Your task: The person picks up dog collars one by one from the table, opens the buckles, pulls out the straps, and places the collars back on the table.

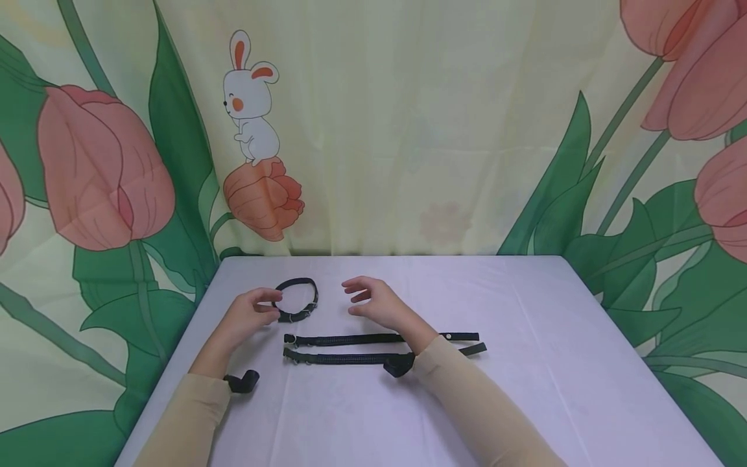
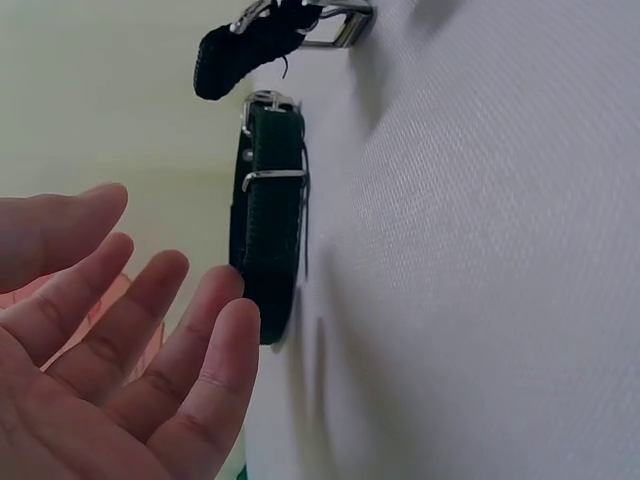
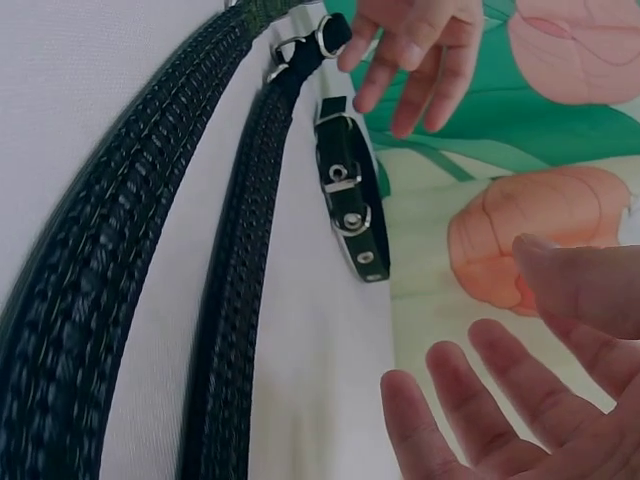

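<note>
A black buckled collar, closed into a ring, stands on its edge at the back left of the table. Its metal buckle and eyelets show in the right wrist view on the collar. My left hand is right beside the ring, its fingers spread and relaxed; I cannot tell whether the fingertips touch it. My right hand hovers to the right of the ring, holding nothing, fingers loosely bent. Two straight black braided straps lie side by side in front, partly hidden by the right forearm.
A white cloth covers the table. Behind it hangs a curtain printed with tulips and a rabbit. Each wrist wears a black camera mount over a beige sleeve.
</note>
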The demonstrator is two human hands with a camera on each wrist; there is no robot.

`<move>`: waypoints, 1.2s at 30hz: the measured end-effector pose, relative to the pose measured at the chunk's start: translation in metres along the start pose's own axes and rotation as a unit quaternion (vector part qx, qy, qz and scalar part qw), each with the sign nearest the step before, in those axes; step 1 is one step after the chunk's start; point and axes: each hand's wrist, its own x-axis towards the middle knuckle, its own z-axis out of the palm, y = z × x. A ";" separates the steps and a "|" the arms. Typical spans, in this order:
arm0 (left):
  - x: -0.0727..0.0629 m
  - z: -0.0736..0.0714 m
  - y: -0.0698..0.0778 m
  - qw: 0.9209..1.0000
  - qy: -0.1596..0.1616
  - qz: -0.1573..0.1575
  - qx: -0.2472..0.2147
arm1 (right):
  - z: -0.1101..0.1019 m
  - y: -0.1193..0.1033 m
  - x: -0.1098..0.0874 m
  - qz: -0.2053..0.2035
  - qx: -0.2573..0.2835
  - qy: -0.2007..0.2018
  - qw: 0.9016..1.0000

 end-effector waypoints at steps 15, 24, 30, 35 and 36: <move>0.014 0.001 -0.007 1.000 -0.019 -0.017 0.018 | 0.019 -0.003 0.021 0.000 -0.008 -0.019 1.000; 0.023 0.005 -0.013 0.999 -0.031 -0.020 0.019 | 0.032 -0.003 0.034 0.008 -0.024 -0.025 0.999; 0.027 0.007 -0.016 0.999 -0.037 -0.010 0.035 | 0.038 -0.002 0.038 0.014 -0.031 -0.027 0.999; 0.028 0.008 -0.014 0.997 -0.041 0.003 0.060 | 0.044 0.001 0.042 0.010 -0.033 -0.023 0.999; 0.029 0.008 -0.014 0.997 -0.041 0.007 0.064 | 0.045 0.002 0.043 0.009 -0.032 -0.024 0.999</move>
